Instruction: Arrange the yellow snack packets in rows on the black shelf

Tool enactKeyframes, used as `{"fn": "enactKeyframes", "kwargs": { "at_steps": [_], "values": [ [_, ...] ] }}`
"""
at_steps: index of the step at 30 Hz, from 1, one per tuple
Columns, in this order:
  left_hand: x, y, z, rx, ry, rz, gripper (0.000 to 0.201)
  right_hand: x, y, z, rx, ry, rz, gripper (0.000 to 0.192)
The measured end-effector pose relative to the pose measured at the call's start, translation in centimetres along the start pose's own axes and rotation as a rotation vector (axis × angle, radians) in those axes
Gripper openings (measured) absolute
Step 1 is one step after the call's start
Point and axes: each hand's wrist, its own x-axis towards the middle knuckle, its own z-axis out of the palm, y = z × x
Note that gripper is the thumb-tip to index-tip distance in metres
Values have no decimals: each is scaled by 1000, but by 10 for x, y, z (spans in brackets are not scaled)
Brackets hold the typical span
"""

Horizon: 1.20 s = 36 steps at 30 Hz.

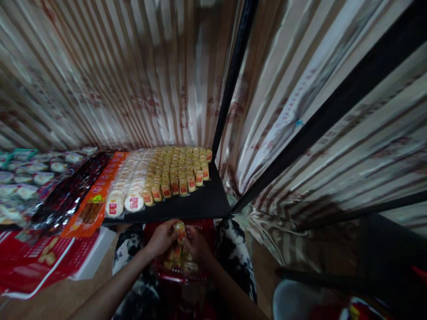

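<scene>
Both hands meet on one small wrapped snack, held over a red basket.

From the left: the left hand [162, 238] and the right hand [196, 243] are closed together on the wrapped snack [180, 231], upright between them, equally near to both. Below is the red basket [207, 229] of more packets; ahead, the black counter [200, 202] carries the rows of snacks [176, 171].

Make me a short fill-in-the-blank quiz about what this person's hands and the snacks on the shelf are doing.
1. Both hands, left hand and right hand, hold one small wrapped ____ between them.
2. Under the hands sits a ____ basket with more packs.
3. The black shelf carries snacks laid in neat ____.

Missing words: snack; red; rows
</scene>
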Motion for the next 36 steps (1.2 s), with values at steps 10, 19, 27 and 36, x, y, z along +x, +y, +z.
{"fn": "enactKeyframes", "kwargs": {
  "at_steps": [10,19,27,36],
  "values": [
    [47,67,-24,5,31,204,30,29,-45,-29,-106,298,-85,34],
    [139,124,-31,-34,116,396,26,107,-78,-75,-235,598,-221,39],
    [224,172,-29,63,206,409,26,174,-89,-105,-396,752,-235,50],
    [287,177,-17,212,247,414,28,207,-86,-120,-278,794,-189,49]
  ]
}}
